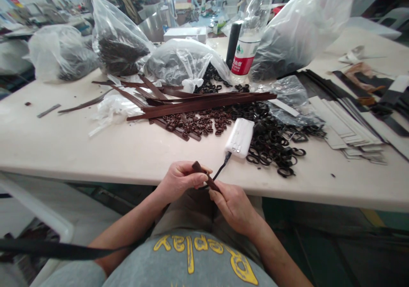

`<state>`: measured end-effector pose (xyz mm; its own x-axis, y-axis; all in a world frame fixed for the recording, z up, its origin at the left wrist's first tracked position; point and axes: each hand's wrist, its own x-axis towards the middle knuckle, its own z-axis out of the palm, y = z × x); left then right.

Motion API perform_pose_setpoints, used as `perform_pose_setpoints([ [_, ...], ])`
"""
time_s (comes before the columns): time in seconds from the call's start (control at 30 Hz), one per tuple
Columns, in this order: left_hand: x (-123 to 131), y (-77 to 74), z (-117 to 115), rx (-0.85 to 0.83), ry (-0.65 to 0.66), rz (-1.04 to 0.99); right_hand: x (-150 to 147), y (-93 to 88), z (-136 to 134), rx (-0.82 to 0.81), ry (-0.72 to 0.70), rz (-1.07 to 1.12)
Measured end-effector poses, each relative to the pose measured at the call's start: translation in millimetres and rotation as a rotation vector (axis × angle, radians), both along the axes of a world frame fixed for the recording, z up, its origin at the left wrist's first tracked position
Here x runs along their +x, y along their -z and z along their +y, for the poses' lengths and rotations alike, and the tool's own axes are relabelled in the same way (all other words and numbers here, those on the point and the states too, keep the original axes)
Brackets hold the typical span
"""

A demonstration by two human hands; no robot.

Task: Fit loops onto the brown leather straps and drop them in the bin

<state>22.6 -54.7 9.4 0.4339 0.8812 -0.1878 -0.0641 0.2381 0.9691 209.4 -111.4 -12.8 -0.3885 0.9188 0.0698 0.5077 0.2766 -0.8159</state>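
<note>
A short dark brown strap (207,177) is held between both hands at the table's front edge. My left hand (181,179) pinches it near its upper end, which sticks up past the thumb. My right hand (232,202) grips its lower part, thumb on top; the rest of the strap is hidden in the fingers. Just beyond the hands lies a pile of small brown loops (204,123), with long brown straps (204,106) stacked across it. A white power bank (240,137) with a black cable (223,166) rests beside black loops (271,144).
Clear plastic bags of dark pieces (119,50) stand along the back. A plastic bottle with a red label (244,55) is behind the straps, next to a black cylinder (234,44). Pale strips (348,127) and dark strips lie at the right.
</note>
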Motion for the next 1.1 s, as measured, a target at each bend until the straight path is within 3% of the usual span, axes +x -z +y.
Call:
perform_pose_setpoints([
  [0.13,8,5.0,-3,-0.087,0.096,0.044,-1,0.0,1,0.04,0.021,0.044],
  [0.37,5,13.3,-4,0.146,0.011,0.03,-2,-2.6,3,-0.036,0.073,0.06],
  [0.6,-4,10.8,0,0.196,-0.118,0.073,0,2.3,0,-0.043,0.109,-0.142],
  [0.8,2,8.7,1,0.046,-0.04,0.027,-1,1.6,0,-0.023,0.03,-0.066],
  [1.1,10,22.2,2,-0.07,-0.002,-0.022,-1,6.6,2,0.004,0.043,0.034],
])
